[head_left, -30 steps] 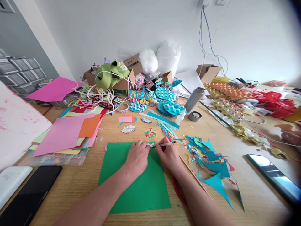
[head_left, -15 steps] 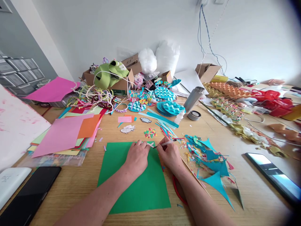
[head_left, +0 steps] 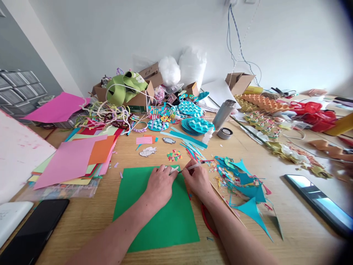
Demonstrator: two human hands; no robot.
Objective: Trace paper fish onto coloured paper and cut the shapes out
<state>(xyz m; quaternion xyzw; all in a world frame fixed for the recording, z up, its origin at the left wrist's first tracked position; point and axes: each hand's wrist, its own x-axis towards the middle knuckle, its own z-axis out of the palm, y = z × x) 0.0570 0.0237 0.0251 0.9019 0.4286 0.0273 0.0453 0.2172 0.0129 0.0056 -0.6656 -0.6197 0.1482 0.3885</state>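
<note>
A sheet of green paper [head_left: 162, 221] lies flat on the table before me. My left hand [head_left: 160, 184] rests on its upper part, fingers bent and together, pinning a small white paper cutout [head_left: 173, 169] near the top edge. Most of that cutout is hidden under the fingers. At the sheet's upper right corner, my right hand [head_left: 197, 180] grips a pen [head_left: 194, 166] whose tip points left, close to the cutout. Just beyond the hands are a pile of tiny coloured paper bits [head_left: 174, 155], a white paper fish [head_left: 148, 151] and a grey-blue paper fish [head_left: 168, 140].
Blue paper scraps [head_left: 248, 187] and a thin stick [head_left: 226, 202] lie right of my hand. Stacked coloured paper [head_left: 68, 158] and a black phone [head_left: 35, 228] are left; another phone [head_left: 317, 202] is right. A metal flask [head_left: 224, 114] and blue wavy discs [head_left: 197, 126] stand behind.
The view has shifted slightly, so the scene sits a little further left. Both hands keep nearly the same place on the green paper, with the pen still at the cutout.
</note>
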